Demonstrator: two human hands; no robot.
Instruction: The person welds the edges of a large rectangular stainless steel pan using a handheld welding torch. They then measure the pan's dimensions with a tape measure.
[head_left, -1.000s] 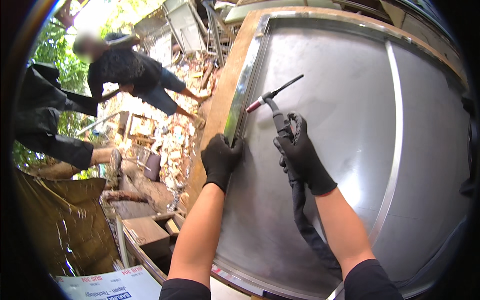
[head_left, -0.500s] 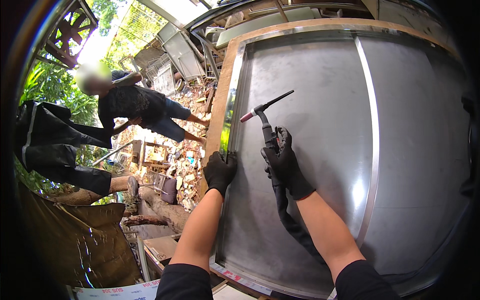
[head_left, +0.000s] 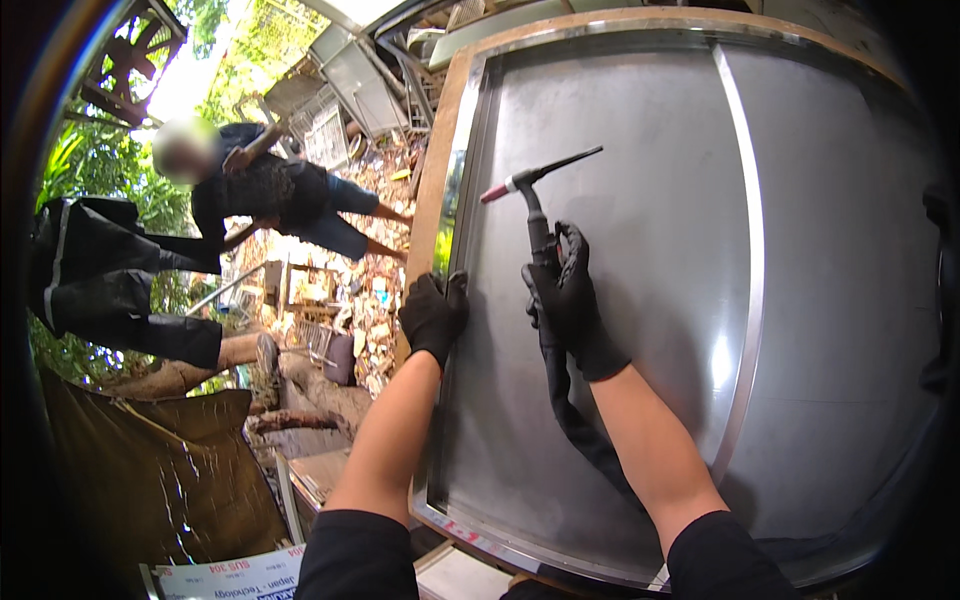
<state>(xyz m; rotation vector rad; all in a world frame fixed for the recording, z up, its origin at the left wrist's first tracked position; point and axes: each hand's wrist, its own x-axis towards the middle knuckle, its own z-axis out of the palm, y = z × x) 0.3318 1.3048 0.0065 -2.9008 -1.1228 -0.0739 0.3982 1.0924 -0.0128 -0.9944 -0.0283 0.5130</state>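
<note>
My right hand (head_left: 568, 295), in a black glove, is closed around the handle of a TIG welding torch (head_left: 536, 222). The torch's pink nozzle (head_left: 495, 193) points left, over the inner side of the metal rim, and its long black back cap slants up to the right. From the handle a black sleeved cable (head_left: 572, 418) hangs down past my right wrist. My left hand (head_left: 434, 315), gloved too, is wrapped over the left rim of a large grey metal panel (head_left: 620, 330), below the nozzle. Whether the nozzle touches the rim I cannot tell.
A bright metal strip (head_left: 742, 150) runs across the panel, and a wooden border (head_left: 432, 205) lines its outer edge. Beyond the left side a person (head_left: 275, 195) stands on rubble-strewn ground. Dark clothes (head_left: 125, 285) hang at far left, above a brown tarp (head_left: 165, 475).
The view has shifted a little, and both hands sit slightly higher in it. The torch's nozzle stays near the left rim. The other person has brought one forearm up.
</note>
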